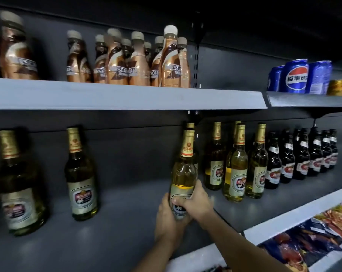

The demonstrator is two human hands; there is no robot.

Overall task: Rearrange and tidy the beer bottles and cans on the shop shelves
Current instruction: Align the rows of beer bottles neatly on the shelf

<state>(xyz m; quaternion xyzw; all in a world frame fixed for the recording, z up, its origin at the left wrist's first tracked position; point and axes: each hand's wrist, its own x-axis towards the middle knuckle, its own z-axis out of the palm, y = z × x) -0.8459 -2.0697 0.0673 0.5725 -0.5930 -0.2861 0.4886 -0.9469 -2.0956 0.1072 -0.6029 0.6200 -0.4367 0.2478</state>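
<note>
Both hands' grip (183, 205) clasps a beer bottle (183, 173), another bottle (191, 134) just behind.

Upper shelf, ten to twelve o'clock: copper-sleeved coffee bottles (138, 61) bear "NESCAFÉ" in pale capitals, complete on none; fragments read "ESCA", "SCA", "AFE". Upper shelf, two o'clock: the front blue can (296, 76) carries the red-white-blue Pepsi globe with Chinese characters "百事可", the last character cut off. Gold-foiled beer bottles (236, 163) at three o'clock show red neck bands and oval labels; their print is illegible.
</note>
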